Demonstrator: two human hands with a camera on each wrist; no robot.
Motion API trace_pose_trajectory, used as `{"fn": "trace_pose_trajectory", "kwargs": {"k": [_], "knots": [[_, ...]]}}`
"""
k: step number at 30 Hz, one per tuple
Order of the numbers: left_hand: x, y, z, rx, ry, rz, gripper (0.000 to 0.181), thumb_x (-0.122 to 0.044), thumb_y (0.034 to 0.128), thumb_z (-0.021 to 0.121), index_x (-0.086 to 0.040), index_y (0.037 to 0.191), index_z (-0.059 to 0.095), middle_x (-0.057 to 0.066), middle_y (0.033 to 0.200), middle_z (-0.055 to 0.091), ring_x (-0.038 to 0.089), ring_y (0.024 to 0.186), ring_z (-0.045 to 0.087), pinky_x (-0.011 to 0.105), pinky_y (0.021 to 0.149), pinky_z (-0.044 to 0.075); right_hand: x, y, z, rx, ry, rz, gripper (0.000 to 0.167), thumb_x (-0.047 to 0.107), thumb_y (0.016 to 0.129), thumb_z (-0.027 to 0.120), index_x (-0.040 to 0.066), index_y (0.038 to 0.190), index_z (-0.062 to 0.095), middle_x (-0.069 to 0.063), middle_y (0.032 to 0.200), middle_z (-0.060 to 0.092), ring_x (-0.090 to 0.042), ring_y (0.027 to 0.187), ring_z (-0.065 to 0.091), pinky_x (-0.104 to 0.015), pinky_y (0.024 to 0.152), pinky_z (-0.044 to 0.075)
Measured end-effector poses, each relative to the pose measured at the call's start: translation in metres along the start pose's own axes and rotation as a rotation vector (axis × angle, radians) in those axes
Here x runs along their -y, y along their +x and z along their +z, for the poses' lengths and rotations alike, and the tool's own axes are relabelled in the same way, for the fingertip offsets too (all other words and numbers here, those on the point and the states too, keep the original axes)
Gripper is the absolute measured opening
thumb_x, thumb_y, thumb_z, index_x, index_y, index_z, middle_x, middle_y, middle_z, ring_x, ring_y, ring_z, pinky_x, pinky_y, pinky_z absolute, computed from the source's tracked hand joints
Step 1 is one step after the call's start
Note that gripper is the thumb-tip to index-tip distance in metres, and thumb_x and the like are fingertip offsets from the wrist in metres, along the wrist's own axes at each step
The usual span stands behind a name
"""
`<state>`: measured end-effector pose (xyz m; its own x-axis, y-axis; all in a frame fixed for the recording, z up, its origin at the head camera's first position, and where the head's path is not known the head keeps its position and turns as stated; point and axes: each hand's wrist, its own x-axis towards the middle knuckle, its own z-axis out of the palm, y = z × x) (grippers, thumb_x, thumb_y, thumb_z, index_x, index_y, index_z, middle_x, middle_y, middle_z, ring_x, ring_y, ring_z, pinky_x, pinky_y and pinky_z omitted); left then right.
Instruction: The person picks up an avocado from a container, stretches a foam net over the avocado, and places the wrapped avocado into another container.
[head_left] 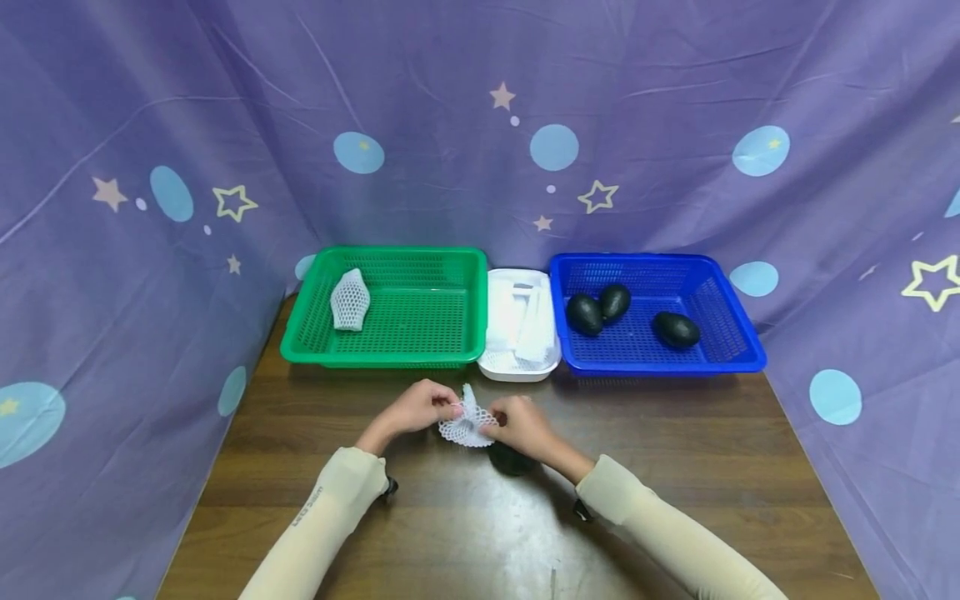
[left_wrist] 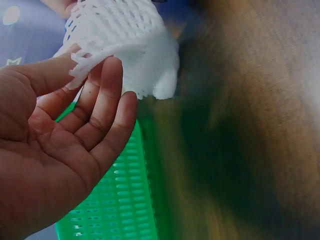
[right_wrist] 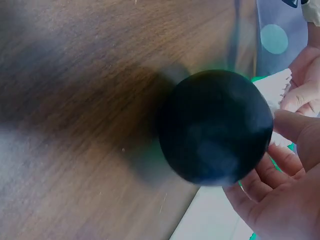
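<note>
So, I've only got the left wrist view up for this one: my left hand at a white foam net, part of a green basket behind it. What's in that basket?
Observer: The head view shows one bulging white net sleeve near the left end of the green basket.
Reviewer: Does the right wrist view add anything?
Observer: A dark rounded fruit shows there, partly covering the fingers of the right hand.
Reviewer: Is there more fruit elsewhere?
Observer: Yes, three dark oval fruits lie in a blue basket on the right.
</note>
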<state>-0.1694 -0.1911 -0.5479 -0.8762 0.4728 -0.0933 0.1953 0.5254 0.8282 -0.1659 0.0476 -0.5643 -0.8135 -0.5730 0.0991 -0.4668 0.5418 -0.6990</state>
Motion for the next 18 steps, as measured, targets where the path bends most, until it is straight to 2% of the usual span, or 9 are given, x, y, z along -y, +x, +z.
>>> {"fn": "trace_pose_trajectory", "kwargs": {"k": [5, 9, 13, 18], "knots": [[-0.001, -0.002, 0.003, -0.021, -0.033, -0.020, 0.012, -0.011, 0.0933, 0.071, 0.001, 0.092, 0.074, 0.008, 0.080, 0.070, 0.007, 0.071, 0.055, 0.019, 0.064, 0.046, 0.002, 0.002, 0.006, -0.004, -0.071, 0.000, 0.026, 0.021, 0.085, 0.081, 0.014, 0.069, 0.062, 0.010, 0.061, 0.047, -0.003, 0.055, 0.038, -0.020, 0.049, 0.031], [-0.003, -0.002, 0.005, -0.027, -0.030, -0.026, 0.012, -0.012, 0.0930, 0.072, -0.001, 0.093, 0.075, 0.007, 0.082, 0.072, 0.004, 0.071, 0.056, 0.019, 0.065, 0.047, 0.002, 0.004, 0.008, 0.001, -0.096, 0.025, 0.028, 0.022, 0.085, 0.081, 0.015, 0.067, 0.061, 0.012, 0.060, 0.044, -0.004, 0.054, 0.037, -0.021, 0.049, 0.031], [-0.003, 0.001, 0.010, -0.037, -0.014, -0.017, 0.012, -0.014, 0.0936, 0.071, -0.004, 0.088, 0.075, 0.000, 0.078, 0.069, 0.003, 0.068, 0.052, 0.018, 0.062, 0.044, -0.001, 0.003, 0.005, 0.020, -0.054, 0.023, 0.023, 0.020, 0.084, 0.082, 0.013, 0.071, 0.065, 0.009, 0.062, 0.051, -0.003, 0.055, 0.041, -0.020, 0.050, 0.035], [-0.003, 0.004, 0.019, -0.069, -0.012, -0.016, 0.014, -0.013, 0.0932, 0.070, -0.003, 0.084, 0.074, -0.004, 0.074, 0.063, 0.002, 0.066, 0.050, 0.018, 0.061, 0.042, -0.007, 0.001, -0.004, 0.066, 0.063, -0.020, 0.017, 0.020, 0.085, 0.082, 0.008, 0.082, 0.070, 0.001, 0.069, 0.064, -0.004, 0.060, 0.050, -0.018, 0.055, 0.042]]}}
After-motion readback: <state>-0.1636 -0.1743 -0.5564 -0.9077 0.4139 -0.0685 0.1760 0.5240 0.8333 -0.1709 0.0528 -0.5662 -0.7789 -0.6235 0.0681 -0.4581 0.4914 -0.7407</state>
